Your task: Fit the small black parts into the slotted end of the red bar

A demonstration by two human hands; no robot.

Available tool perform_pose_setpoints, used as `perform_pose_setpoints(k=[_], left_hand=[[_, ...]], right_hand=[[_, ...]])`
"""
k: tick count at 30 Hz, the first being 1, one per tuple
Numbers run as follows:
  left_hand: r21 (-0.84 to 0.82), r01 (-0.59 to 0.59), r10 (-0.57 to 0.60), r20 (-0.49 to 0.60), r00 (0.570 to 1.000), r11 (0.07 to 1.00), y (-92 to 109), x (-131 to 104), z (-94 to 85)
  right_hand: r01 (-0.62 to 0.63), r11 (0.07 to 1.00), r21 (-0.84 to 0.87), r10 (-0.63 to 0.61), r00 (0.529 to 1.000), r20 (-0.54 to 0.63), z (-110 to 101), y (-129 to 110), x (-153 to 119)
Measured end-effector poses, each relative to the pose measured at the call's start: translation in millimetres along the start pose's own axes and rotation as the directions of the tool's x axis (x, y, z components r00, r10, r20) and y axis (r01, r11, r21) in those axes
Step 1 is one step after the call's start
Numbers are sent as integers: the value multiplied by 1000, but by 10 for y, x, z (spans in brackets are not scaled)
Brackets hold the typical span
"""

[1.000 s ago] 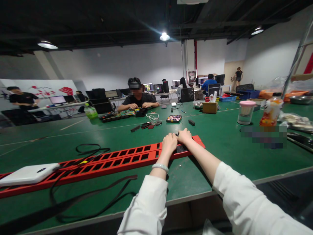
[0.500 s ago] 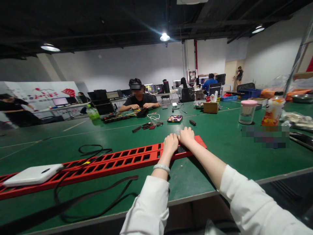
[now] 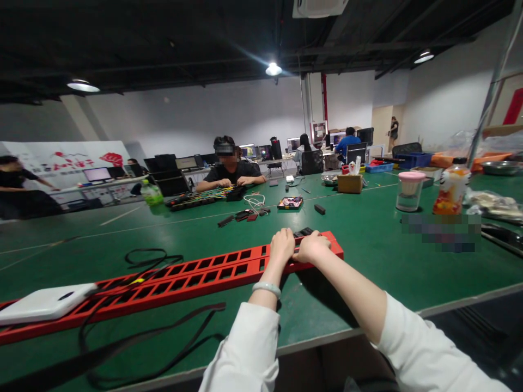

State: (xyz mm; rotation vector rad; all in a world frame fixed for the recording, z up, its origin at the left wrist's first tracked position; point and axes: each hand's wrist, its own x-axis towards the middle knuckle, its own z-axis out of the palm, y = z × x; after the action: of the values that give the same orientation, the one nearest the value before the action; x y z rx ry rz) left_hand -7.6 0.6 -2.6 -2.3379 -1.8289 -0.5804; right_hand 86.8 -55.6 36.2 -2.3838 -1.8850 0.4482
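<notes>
A long red slotted frame (image 3: 196, 282), with two rows of rectangular openings, lies slantwise along the table's near side. Over its right end my left hand (image 3: 283, 245) has its fingers curled down, a pale bangle at the wrist. Close beside it, my right hand (image 3: 314, 247) bends its fingers onto the frame's nearer row. What the fingertips of both hands pinch is hidden. Black pieces (image 3: 303, 233) sit in the far row just behind my hands. A white flat box (image 3: 49, 304) with a dark oval rests on the frame's left end.
Black straps (image 3: 151, 348) loop over the frame's left part and the green table (image 3: 359, 283). Beyond my hands are a black block (image 3: 319, 209), a small patterned box (image 3: 290, 202) and a white cable (image 3: 255, 202). A lidded cup (image 3: 409, 191) and bottle (image 3: 451, 188) stand right. Across sits a person (image 3: 231, 169).
My right hand has moved toward me, from the far row to the nearer row, uncovering black pieces behind it. My left hand stays at the same part of the frame. The view has shifted slightly.
</notes>
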Motion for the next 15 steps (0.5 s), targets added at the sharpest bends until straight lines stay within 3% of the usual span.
perform_pose_setpoints(k=[4,9,15], left_hand=[[0,-2,2,-5,1000,1000,-11,-7,1],[41,-57,58,-26,998,998,-15,-22,10],[57,-65,66,-10,998,996,-18,-22,22]], right_hand=[[-17,1000,4,17,1000,-22,-25,-18,-41],[-39,997,61,37,999,34,-36,-19,-61],[-92,989,113,90,996,18,68,-60,15]])
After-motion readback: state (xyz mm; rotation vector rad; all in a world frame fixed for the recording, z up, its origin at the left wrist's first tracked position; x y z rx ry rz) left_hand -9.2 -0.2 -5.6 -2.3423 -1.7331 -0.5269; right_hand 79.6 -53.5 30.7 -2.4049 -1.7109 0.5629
